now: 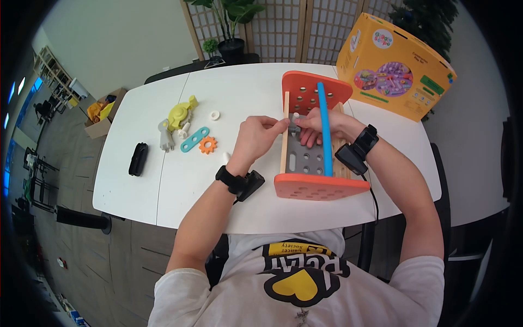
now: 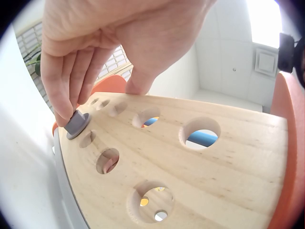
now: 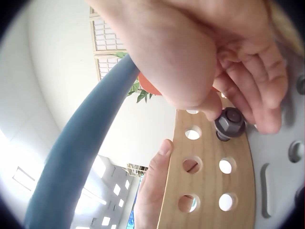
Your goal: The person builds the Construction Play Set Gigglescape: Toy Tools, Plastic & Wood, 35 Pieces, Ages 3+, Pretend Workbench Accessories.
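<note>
A toy workbench with orange end panels point(image 1: 321, 188), a blue bar point(image 1: 326, 136) and a grey perforated base point(image 1: 305, 163) stands on the table. My left hand point(image 1: 255, 139) is at the outer face of its wooden side panel point(image 2: 224, 176). Its fingertips hold a grey flanged bolt point(image 2: 78, 125) at one hole, while the thumb rests on the panel's top edge. Reaching under the bar, my right hand point(image 1: 338, 126) is on the inner face. Its thumb and fingers are around a dark grey hex nut point(image 3: 230, 123) close against the wood.
Left of the workbench lie a yellow-green toy piece point(image 1: 178, 116), a grey toy piece point(image 1: 165, 137), a teal holed strip point(image 1: 195, 139), an orange gear point(image 1: 203, 148) and a white ring point(image 1: 212, 116). A black case point(image 1: 138, 159) is further left. Behind the workbench stands a yellow box point(image 1: 400, 98).
</note>
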